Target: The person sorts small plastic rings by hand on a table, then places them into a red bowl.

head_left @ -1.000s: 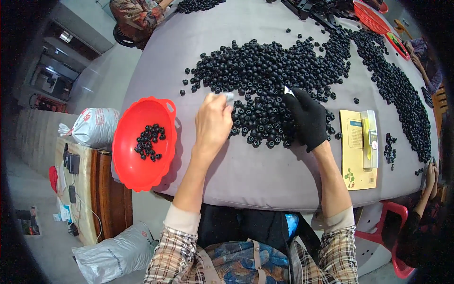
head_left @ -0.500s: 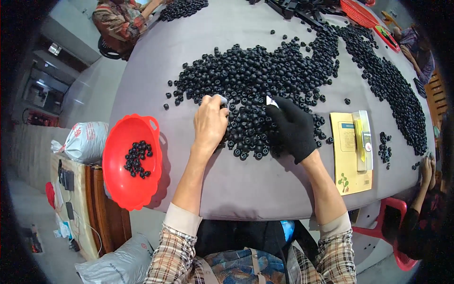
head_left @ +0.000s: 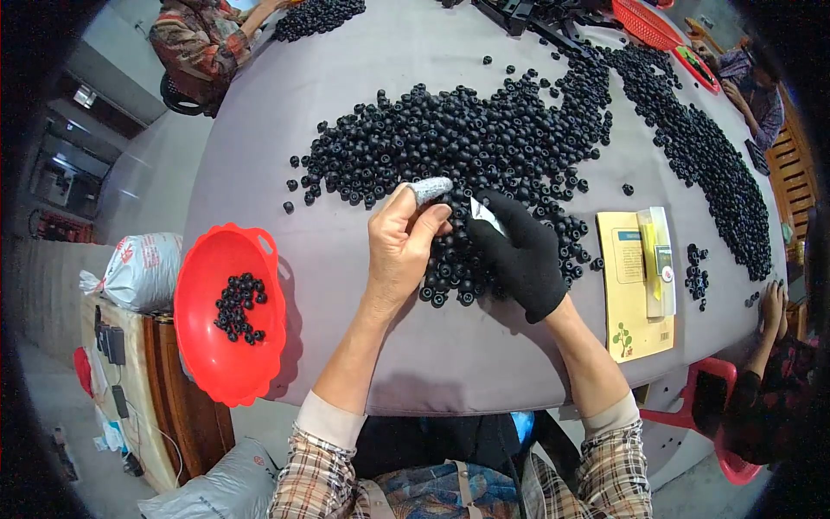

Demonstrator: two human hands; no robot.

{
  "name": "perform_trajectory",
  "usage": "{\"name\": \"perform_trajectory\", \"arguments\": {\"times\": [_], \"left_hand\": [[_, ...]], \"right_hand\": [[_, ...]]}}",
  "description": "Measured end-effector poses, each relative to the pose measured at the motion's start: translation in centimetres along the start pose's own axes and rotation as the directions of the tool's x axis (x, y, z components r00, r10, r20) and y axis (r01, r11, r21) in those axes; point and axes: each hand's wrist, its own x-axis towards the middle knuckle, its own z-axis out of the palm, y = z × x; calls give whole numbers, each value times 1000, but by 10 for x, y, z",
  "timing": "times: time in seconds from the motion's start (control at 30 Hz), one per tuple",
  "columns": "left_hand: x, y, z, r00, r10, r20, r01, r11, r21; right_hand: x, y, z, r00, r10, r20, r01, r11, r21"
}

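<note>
My left hand (head_left: 402, 242) is bare, its index finger wrapped in a silver-grey covering (head_left: 430, 189). The fingers are curled with the thumb bent toward them, and whatever they pinch is hidden. Close by on the right, my right hand (head_left: 527, 255) wears a black glove. It grips a small white pointed piece (head_left: 487, 215), which looks like a short blade; its tip points toward my left hand. Under and beyond both hands spreads a big pile of small round black parts with holes (head_left: 432, 138). To the left, a red scalloped basin (head_left: 207, 350) holds several of the same parts.
Right of my hands lies a yellow booklet (head_left: 621, 294) with a clear plastic case (head_left: 660, 259) on it. More black parts (head_left: 692, 147) form a long band along the right. Red baskets (head_left: 647, 24) stand far right. Other people sit around the grey-covered table (head_left: 484, 372).
My left hand has turned, so its wrapped index finger now points right. My right hand has shifted slightly left and down, and more of the white piece shows. The whole view has shifted a little.
</note>
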Motion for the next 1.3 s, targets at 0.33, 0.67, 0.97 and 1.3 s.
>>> {"name": "perform_trajectory", "arguments": {"times": [0.33, 0.67, 0.97, 1.3], "left_hand": [[-15, 1, 16, 892, -328, 310, 442, 771, -459], [-12, -8, 8, 826, -265, 498, 553, 556, -621], [-8, -12, 6, 882, -323, 342, 468, 523, -712], [-8, -14, 1, 899, -295, 324, 437, 549, -712]], "right_hand": [[0, -5, -1, 996, 83, -21, -81, 993, 87], [0, -20, -6, 953, 283, 105, -301, 921, 247], [1, -13, -7, 972, 234, 7, -229, 945, 232], [-6, -8, 3, 993, -10, 116, -2, 995, 102]]}}
